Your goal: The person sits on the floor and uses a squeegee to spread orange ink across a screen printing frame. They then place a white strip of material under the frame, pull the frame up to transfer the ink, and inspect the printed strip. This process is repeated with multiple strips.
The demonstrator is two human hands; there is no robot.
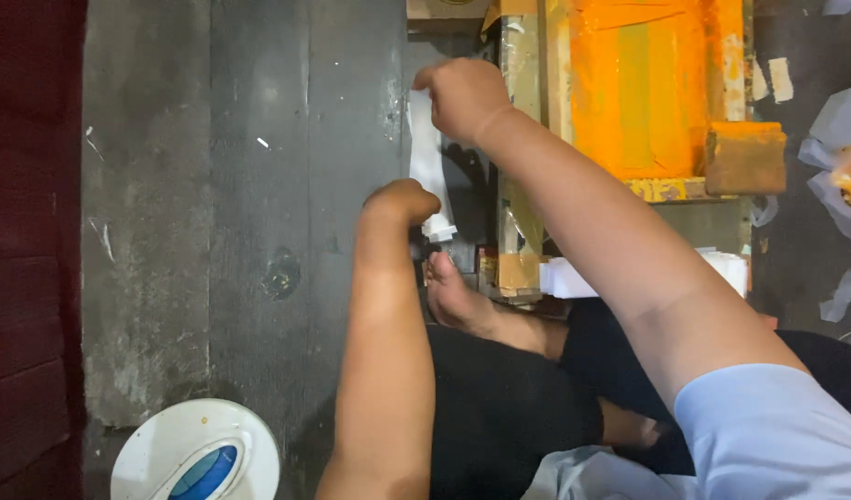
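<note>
Head view: 2 hands on 1 white paper strip (427, 157), held vertical over dark plank floor (259, 185). Right hand (462, 97) pinches top end; left hand (402, 202) closed on bottom end. 1 bare foot (453, 296) just below. 1 orange-stained frame (643, 88) w/ 1 block (745, 157) to the right. 1 white stack (564, 278) near foot. 1 white-blue lid (196, 452) lower left.

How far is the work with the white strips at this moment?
Looks done: a stack of white pieces lies beside the orange-stained frame. In hand: the right hand holds the top of a white strip, and the left hand grips its lower end. Left: more white scraps lie at the right edge; I cannot tell how many remain.
</note>
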